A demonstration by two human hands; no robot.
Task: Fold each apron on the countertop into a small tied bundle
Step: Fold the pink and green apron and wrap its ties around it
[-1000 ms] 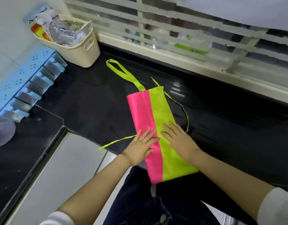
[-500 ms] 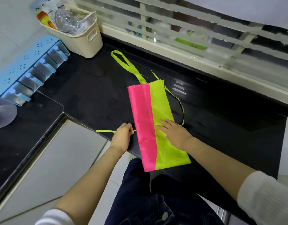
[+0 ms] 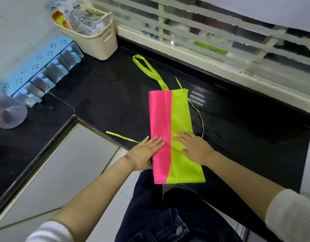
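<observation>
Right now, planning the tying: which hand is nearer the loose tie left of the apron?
Left. Left hand lies beside the tie; right hand rests on the green half of the apron.

- I'm in a home kitchen, at a black stone countertop (image 3: 107, 95) that turns a corner.
- A blue rack (image 3: 40, 70) of small clear bins sits against the tiled wall.
- A cream basket (image 3: 98, 44) of packets stands by the slatted window (image 3: 212, 32).
- A clear cup (image 3: 8, 113) is on the counter.
</observation>
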